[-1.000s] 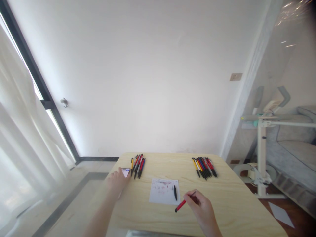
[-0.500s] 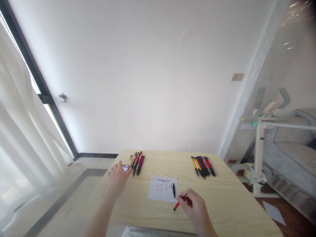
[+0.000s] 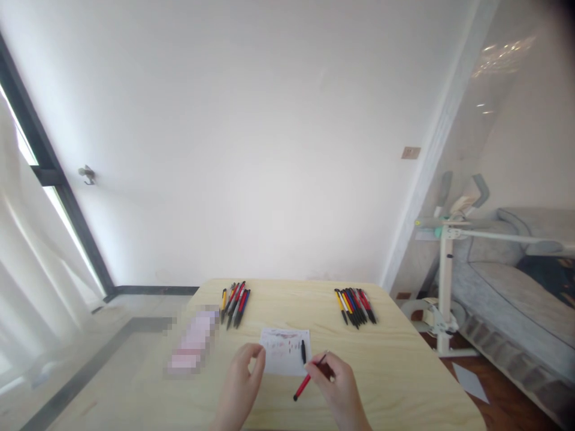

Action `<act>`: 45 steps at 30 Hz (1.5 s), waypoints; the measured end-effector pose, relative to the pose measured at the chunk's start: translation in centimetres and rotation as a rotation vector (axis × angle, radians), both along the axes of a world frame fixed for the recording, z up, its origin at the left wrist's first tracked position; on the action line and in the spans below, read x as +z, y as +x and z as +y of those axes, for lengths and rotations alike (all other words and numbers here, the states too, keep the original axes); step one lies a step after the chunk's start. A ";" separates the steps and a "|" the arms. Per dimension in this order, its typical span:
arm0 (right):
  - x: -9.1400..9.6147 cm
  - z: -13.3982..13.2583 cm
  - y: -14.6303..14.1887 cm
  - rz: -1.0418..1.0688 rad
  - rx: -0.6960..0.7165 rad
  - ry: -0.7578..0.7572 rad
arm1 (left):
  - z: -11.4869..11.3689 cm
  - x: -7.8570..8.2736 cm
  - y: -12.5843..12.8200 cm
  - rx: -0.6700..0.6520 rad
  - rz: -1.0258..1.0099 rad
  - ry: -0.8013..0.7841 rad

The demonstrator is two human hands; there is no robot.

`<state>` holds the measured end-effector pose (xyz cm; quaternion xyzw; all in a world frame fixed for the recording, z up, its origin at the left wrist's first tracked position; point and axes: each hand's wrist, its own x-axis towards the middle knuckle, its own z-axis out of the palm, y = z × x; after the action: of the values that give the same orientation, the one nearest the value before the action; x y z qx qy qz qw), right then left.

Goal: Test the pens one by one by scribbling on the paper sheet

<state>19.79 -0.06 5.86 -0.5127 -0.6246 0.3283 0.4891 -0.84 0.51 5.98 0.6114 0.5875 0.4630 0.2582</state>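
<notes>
My right hand point(image 3: 335, 380) pinches a red pen point(image 3: 303, 386) slantwise over the table, just right of a sheet of white paper point(image 3: 283, 366). The pen's black end points down and left; a thin dark piece shows above my fingertips. On the paper's right side lies a short black pen part point(image 3: 303, 352), close to my right fingertips. At the paper's left edge is my left hand point(image 3: 244, 380), fingers loosely curved, with nothing visible in it. Small coloured marks and print cover part of the paper.
Several pens point(image 3: 236, 304) lie bunched at the table's back left, and another row of pens point(image 3: 356, 305) at the back right. A pixelated patch covers something at the left edge. The wooden table point(image 3: 404, 371) stands before a white wall; exercise equipment point(image 3: 444, 281) is to the right.
My left hand has moved from the phone at the left to the paper's left edge. The right hand still holds the red pen by the paper. The view has shifted slightly right.
</notes>
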 end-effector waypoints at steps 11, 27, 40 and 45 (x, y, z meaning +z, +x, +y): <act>-3.7 1.4 1.0 0.167 -0.006 -0.134 | 7.9 2.2 -11.9 0.543 0.776 -0.190; -3.3 1.3 1.4 0.196 -0.057 -0.124 | 9.7 1.2 -12.5 0.422 0.919 -0.363; -1.4 0.9 0.7 0.245 -0.040 -0.108 | 6.0 3.8 -6.5 0.257 0.496 0.039; 0.1 0.4 0.1 0.264 -0.005 -0.058 | -0.5 2.2 0.2 -0.208 0.012 -0.172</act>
<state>19.92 0.36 5.94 -0.4804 -0.5437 0.4097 0.5529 -0.61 0.01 8.14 0.6474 0.5599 0.3780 0.3528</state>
